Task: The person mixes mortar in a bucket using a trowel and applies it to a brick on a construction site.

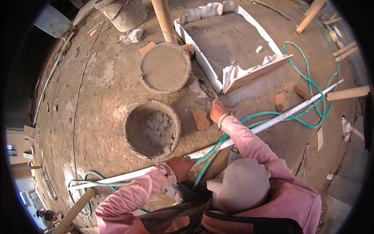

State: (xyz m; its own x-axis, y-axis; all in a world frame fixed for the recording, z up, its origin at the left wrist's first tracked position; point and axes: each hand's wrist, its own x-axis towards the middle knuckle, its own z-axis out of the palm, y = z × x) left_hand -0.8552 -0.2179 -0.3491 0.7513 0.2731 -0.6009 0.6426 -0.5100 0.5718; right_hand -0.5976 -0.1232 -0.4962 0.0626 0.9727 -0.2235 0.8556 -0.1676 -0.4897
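My right hand (219, 111) is closed on what looks like a mortar-smeared trowel (208, 89), its blade hard to tell from the grey ground. It is beside the near corner of a white-edged frame (200, 70) filled with grey mortar. Close by lies a brick piece (200, 119). My left hand (182, 167) hangs over the white pipe (210, 149), holding nothing, its fingers loosely apart. Ahead of it stands a bucket (130, 132) with lumpy grey mix inside. Farther off is a second bucket (186, 76), full nearly to its rim with smooth wet mix.
A green hose (304, 121) loops over and around the pipe. Brick pieces (282, 102) lie at right. A wooden post (163, 19) rises behind the full bucket. Another bucket (128, 19) stands at far left. Wooden poles (348, 93) jut in from the right.
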